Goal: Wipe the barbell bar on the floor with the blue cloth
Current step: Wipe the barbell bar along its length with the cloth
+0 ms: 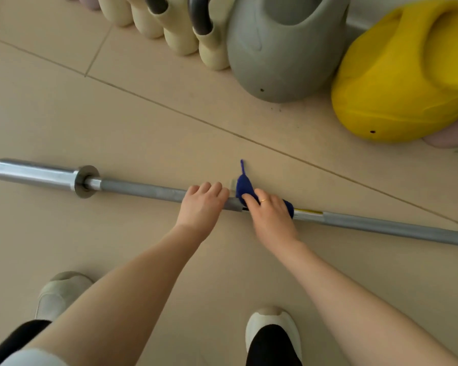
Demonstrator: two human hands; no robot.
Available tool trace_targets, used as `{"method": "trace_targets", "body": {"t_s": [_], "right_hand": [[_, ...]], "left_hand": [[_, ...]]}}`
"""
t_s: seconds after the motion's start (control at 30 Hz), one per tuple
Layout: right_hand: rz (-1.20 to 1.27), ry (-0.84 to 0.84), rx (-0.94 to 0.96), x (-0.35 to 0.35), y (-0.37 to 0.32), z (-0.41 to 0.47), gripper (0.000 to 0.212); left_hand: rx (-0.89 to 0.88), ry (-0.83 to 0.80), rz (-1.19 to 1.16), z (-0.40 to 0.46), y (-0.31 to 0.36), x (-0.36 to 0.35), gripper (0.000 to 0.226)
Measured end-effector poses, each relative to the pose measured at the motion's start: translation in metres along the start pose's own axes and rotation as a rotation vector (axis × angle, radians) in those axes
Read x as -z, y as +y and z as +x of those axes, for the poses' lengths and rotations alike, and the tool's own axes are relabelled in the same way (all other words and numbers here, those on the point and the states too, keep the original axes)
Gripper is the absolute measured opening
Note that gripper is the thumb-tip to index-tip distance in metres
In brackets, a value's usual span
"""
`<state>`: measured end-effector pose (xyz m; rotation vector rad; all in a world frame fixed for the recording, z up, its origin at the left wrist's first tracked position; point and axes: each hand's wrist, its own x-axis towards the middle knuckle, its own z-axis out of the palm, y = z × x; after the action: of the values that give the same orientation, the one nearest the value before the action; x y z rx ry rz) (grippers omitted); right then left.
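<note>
The left hand (202, 204) grips the long grey steel barbell bar (143, 191); just right, the right hand (271, 215) clasps the dark blue cloth (245, 187) around it.

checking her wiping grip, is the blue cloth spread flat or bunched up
Bunched up: the blue cloth is wadded around the barbell bar under the right hand.

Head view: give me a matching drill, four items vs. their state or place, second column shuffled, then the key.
Column 1
1. left hand
2. right hand
3. blue cloth
4. yellow kettlebell

Column 2
A. wrapped around the bar's middle
B. bare on the barbell bar, no cloth under it
C. on the floor at the far right, beside the grey kettlebell
D. pressing the cloth onto the bar, ring on one finger

Pairs: 1-B, 2-D, 3-A, 4-C
</note>
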<state>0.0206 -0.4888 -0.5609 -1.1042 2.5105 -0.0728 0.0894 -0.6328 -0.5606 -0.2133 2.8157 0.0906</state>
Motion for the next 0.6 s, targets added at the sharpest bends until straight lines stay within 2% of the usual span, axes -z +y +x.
{"method": "trace_targets", "body": {"t_s": [0.03, 0.17, 0.23, 0.33, 0.47, 0.6], "right_hand": [[-0.019, 0.03, -0.041, 0.001, 0.011, -0.001, 0.037], [-0.031, -0.021, -0.357, 0.005, 0.039, -0.009, 0.021], [-0.08, 0.019, -0.438, 0.0, 0.042, -0.006, 0.025], [-0.034, 0.059, -0.317, -0.001, 0.024, 0.015, 0.033], [0.005, -0.021, -0.165, 0.006, -0.011, 0.037, 0.054], [-0.002, -0.004, -0.13, 0.011, 0.025, 0.034, 0.058]], "left_hand": [[-0.016, 0.009, 0.002, 0.001, -0.001, 0.001, 0.046], [-0.043, 0.072, -0.068, 0.012, -0.012, -0.002, 0.038], [-0.039, 0.105, -0.09, 0.019, -0.019, -0.005, 0.034], [-0.011, 0.09, -0.143, 0.028, -0.021, 0.001, 0.04], [0.097, -0.021, -0.129, 0.035, -0.018, 0.001, 0.052], [0.161, 0.205, -0.119, 0.03, -0.021, 0.002, 0.049]]}}
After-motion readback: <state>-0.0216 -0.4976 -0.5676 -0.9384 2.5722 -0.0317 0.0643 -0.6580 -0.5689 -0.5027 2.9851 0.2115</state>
